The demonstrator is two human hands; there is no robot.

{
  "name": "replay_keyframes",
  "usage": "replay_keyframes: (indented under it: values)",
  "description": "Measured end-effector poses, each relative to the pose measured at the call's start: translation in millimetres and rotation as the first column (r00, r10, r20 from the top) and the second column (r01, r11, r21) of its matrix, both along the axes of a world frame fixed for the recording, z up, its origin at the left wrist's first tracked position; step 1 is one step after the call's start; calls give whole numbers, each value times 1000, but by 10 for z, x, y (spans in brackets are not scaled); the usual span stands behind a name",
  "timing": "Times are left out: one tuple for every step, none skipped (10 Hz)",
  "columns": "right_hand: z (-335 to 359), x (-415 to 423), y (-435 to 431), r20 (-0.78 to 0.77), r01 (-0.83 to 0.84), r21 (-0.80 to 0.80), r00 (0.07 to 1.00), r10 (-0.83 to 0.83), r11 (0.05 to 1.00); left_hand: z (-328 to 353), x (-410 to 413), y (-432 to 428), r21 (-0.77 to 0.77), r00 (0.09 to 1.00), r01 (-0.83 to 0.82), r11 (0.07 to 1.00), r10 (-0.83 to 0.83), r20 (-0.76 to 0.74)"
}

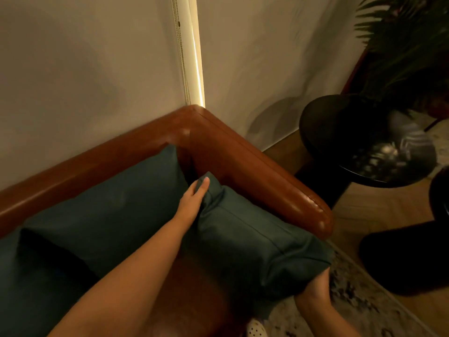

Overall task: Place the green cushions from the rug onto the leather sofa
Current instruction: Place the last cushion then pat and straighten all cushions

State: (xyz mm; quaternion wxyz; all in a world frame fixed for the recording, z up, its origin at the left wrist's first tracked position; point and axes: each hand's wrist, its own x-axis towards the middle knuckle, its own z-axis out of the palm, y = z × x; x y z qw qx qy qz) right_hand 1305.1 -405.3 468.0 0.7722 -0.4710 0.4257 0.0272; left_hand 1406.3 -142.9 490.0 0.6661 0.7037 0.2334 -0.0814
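Leather sofa (255,171): brown and shiny, pushed into the room corner. The armrest runs from 12 o'clock down to about 3.
Cushion (247,239): dark green, lying tilted along the inside of the armrest at roughly 4 o'clock. One corner points up toward the sofa's inner corner, and the lower end hangs out past the front of the seat.
Left hand (193,198): comes in from 7 o'clock. Its fingers (205,183) are curled round the cushion's top corner and pinch the fabric.
Right hand (318,285): down at 5 o'clock, under the cushion's lower end. Its fingers are buried under the fabric, so I honestly can't tell how far they're curled.
Back cushion (109,215): same green, leaning on the backrest at 9 o'clock, just beside the held one.
Rug (359,300): pale and patterned, on the floor at 5 o'clock, below the hanging end.
Tabletop (340,122): black and round, at 2 o'clock, near the armrest. There's a blurry sheen on it.
Plant (408,40): dark fronds at 1 o'clock, behind the tabletop.
Light strip (196,57): glowing in the wall corner at 12 o'clock.
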Motion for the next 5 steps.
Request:
replay_keyframes:
  values:
    - [105,20,68,-6,59,48,998,-59,997,-48,193,23,8,997,70,997,-71,43]
    - [160,81,45,15,68,62,998,-69,996,-156,396,35,21,998,50,999,-51,31]
    - [150,94,-18,41,60,9,997,-60,998,-132,549,-20,-17,999,40,999,-40,18]
    - [95,113,-48,5,70,-10,998,-69,998,-191,718,-10,-6,1000,-4,1000,4,18]
    - [-21,210,27,-21,21,-22,1000,-22,1000,-267,900,5,111,998,-51,992,48,32]
